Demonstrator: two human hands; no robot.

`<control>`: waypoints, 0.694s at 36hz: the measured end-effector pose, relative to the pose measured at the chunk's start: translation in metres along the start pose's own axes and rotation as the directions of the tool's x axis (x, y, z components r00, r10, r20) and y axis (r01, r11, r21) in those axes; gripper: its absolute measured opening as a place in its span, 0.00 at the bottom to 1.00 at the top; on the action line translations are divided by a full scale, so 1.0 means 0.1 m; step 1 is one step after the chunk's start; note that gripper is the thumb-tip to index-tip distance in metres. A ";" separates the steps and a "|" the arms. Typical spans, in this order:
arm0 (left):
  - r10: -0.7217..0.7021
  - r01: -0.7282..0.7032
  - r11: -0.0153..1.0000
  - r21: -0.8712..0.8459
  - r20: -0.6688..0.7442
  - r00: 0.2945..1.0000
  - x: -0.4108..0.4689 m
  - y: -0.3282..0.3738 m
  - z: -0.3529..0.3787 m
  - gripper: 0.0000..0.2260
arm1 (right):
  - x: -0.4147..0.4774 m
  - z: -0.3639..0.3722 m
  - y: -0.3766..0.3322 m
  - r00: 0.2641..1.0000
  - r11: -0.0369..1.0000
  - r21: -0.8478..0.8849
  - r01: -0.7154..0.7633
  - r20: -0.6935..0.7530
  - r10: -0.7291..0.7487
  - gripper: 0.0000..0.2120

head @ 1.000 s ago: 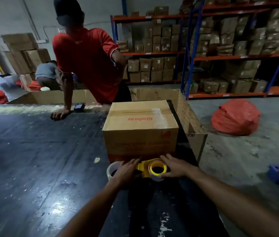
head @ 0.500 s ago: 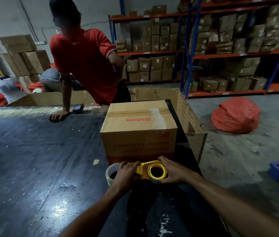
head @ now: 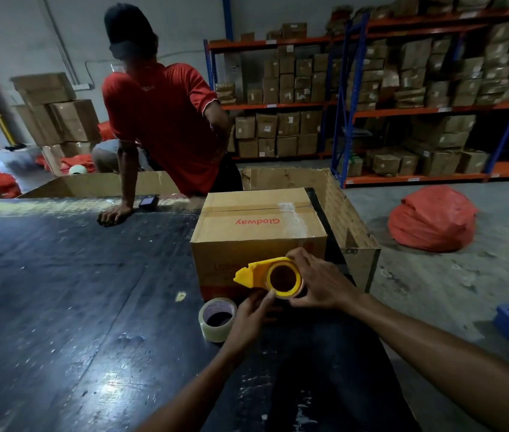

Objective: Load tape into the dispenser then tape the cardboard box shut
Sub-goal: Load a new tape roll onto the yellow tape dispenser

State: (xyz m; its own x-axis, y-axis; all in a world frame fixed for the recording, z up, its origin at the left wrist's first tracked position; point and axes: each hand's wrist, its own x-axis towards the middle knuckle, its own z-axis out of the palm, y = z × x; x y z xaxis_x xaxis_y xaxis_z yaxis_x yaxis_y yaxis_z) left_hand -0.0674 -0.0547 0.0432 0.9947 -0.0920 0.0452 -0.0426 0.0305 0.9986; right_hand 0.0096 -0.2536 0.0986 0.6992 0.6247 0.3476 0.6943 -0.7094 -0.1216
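Head view, nearest first: the left hand (head: 251, 319) reaches up from beside the clear tape roll (head: 217, 318) lying flat on the dark table (head: 60, 291), its fingertips pinching the lower rim of the yellow dispenser (head: 273, 275), probably to steady it while the spool is checked. The right hand (head: 318, 283) is wrapped closed around the dispenser's round end, holding it raised just in front of the cardboard box (head: 257, 232), cutter end pointing left, likely so the roll can be slipped in. The box stands closed behind, handy for taping, and beyond it a person in a red shirt (head: 166, 126) leans on the table.
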 end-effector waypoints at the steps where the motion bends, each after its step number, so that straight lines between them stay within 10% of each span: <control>1: -0.006 0.005 0.998 -0.062 -0.009 1.000 0.04 0.07 0.02 0.16 | 0.02 -0.06 -0.02 0.999 0.999 -0.023 0.023 -0.035 -0.024 0.40; 11: 0.143 -0.142 0.989 0.032 -0.070 0.987 0.30 0.56 0.07 0.17 | 0.34 -0.69 0.07 0.998 0.998 0.038 -0.041 0.042 0.039 0.45; 25: 0.164 -0.165 0.986 0.039 0.020 0.986 0.29 0.79 0.15 0.15 | 0.97 -1.67 -0.03 0.931 0.967 0.207 -0.148 0.359 0.066 0.20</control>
State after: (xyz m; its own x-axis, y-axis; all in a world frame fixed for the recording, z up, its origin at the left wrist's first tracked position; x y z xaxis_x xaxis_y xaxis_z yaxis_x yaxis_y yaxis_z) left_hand -0.0435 -0.0696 0.1233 0.9722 -0.1052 0.2093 -0.2098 0.0064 0.9777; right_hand 0.0470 -0.2456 0.2884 0.7580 0.6520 -0.0181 0.6031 -0.7111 -0.3614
